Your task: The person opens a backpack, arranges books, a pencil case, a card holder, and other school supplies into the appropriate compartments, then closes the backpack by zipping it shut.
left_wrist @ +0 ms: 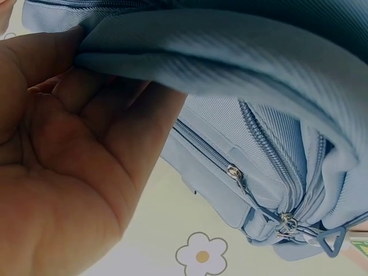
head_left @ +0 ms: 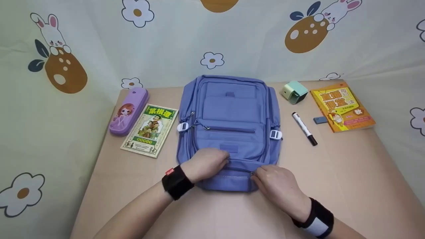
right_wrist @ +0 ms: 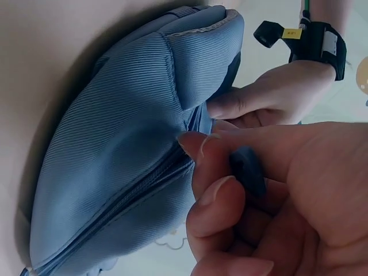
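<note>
Left hand [head_left: 206, 163] and right hand [head_left: 280, 186] grip the near end of a blue-violet fabric backpack [head_left: 232, 109]

The backpack lies front side up on a pinkish-beige worktop [head_left: 225, 212], its near end toward the person. At that end, the left hand's fingers and thumb pinch a fold of the backpack's fabric. To the right of it, the right hand's fingers are curled in, holding a small blue zip pull [right_wrist: 248, 169] at the right end of the backpack's lowest zip [head_left: 239, 170]. Each wrist wears a black band.

Left of the backpack, and nearest to it, is a green and cream paper booklet [head_left: 151, 130] with a cartoon cover; farther left is a long purple case [head_left: 128, 111] bearing a doll-like picture.

Right of the backpack lies a slim white marker with a black cap [head_left: 303, 127]. Beyond the marker, toward the backpack's far end, stands a mint-green, boxy object with a dark face [head_left: 295, 92]. Farthest right of the backpack is an orange and yellow paperback book [head_left: 343, 107], with a small blue-grey block [head_left: 320, 120] at its left edge. Behind the backpack hangs pale cloth printed with rabbits and flowers [head_left: 179, 36].
</note>
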